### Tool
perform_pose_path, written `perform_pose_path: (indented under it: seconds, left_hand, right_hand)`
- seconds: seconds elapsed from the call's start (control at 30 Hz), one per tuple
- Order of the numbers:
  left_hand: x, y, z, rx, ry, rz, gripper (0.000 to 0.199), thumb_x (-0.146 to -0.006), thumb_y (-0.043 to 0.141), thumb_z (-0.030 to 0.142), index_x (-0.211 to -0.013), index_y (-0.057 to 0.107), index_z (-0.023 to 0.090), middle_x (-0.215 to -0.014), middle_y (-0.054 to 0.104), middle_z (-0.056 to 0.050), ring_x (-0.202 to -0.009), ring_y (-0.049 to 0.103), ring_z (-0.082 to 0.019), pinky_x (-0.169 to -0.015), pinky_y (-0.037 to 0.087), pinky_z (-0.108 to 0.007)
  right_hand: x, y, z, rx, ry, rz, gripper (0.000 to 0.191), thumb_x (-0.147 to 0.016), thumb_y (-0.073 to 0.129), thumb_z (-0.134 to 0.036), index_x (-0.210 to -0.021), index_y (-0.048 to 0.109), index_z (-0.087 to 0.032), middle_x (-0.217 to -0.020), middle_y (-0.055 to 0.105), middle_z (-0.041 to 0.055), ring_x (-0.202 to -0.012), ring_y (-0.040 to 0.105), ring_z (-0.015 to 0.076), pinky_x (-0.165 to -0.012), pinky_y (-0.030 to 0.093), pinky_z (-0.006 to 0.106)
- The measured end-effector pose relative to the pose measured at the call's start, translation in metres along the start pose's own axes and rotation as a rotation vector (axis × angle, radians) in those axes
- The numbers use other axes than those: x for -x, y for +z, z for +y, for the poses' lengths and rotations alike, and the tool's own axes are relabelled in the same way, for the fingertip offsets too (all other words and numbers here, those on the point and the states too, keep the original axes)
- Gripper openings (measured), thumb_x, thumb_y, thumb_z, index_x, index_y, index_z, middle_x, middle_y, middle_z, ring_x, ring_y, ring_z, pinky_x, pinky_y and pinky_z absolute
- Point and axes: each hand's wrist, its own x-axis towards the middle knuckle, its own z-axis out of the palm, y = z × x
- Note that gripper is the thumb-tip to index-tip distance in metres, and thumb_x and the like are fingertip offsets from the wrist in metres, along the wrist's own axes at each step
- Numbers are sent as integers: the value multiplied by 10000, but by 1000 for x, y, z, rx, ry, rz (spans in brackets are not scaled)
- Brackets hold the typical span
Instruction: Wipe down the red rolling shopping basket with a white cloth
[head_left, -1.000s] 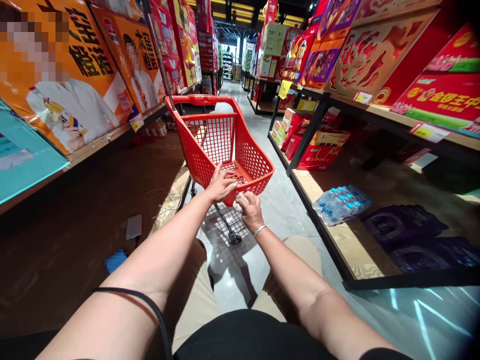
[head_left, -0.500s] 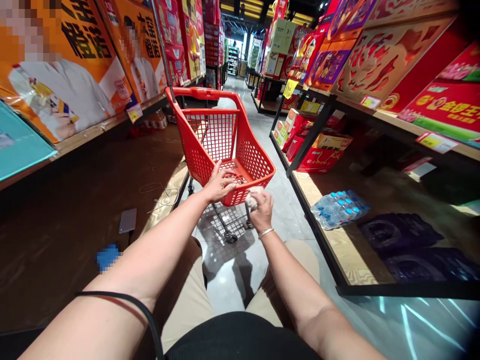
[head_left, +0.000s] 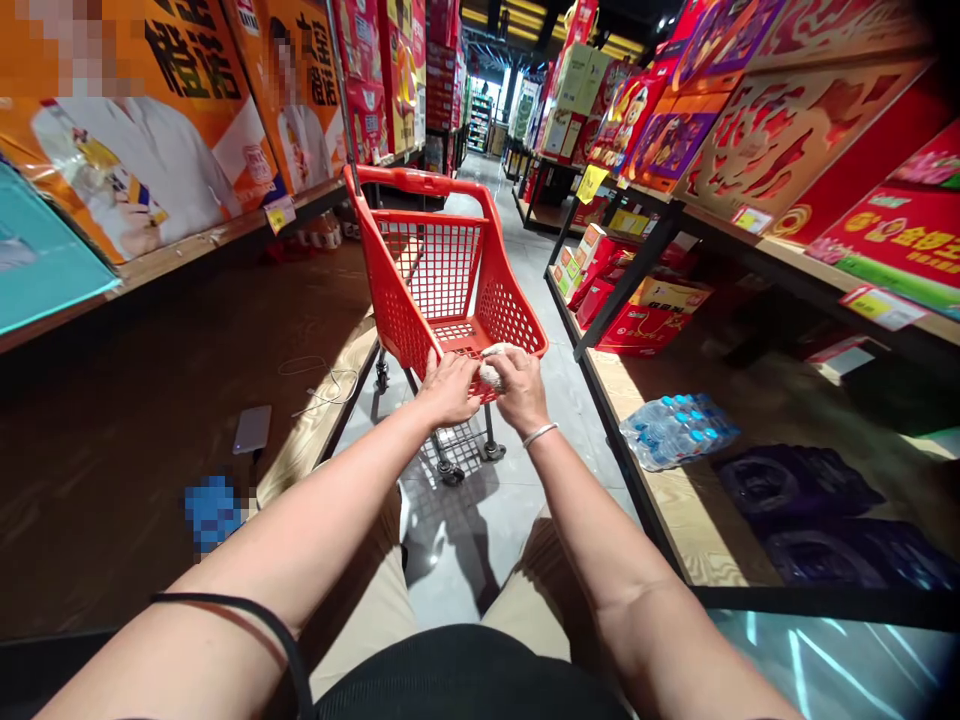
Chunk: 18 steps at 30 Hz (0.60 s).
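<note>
Shifting pale cloth point(head_left: 491, 373) closer to left hand point(head_left: 450, 390) than half a second ago; pinching it in right hand point(head_left: 523, 390), fingers curled, at near end of red cart point(head_left: 397, 320); resting left hand there, partly open.

"What's the cart point(head_left: 403, 320) like?"
"It's red, full of little holes, and stands up straight on its wheels point(head_left: 450, 472)."
"And the cloth point(head_left: 491, 375)?"
"Pale and scrunched up, in the right hand point(head_left: 523, 392), at the cart's near side."
</note>
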Motion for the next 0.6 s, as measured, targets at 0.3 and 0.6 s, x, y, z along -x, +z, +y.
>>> perform_pose_path:
  seconds: [0.3, 0.6]
  left_hand:
    - [0, -7, -32, 111, 63, 9, 461, -737, 614, 292, -1191, 608, 212, -1203, 662, -100, -1217, 496, -345, -1200, 169, -678]
    - [9, -12, -50, 83, 29, 46, 441, -686, 584, 239, -1126, 617, 222, -1185, 666, -88, -1229, 500, -312, -1227, 204, -589]
  right_hand:
    - [-17, 2, 48, -20, 213, 195, 486, -765, 492, -51, -1168, 697, -231, -1288, 568, 109, -1185, 480, 265, -1043, 357, 423]
    - [65, 95, -12, -14, 60, -153, 473, -841, 446, -40, -1168, 711, -258, -1252, 556, 80, -1192, 435, 264, -1025, 387, 380]
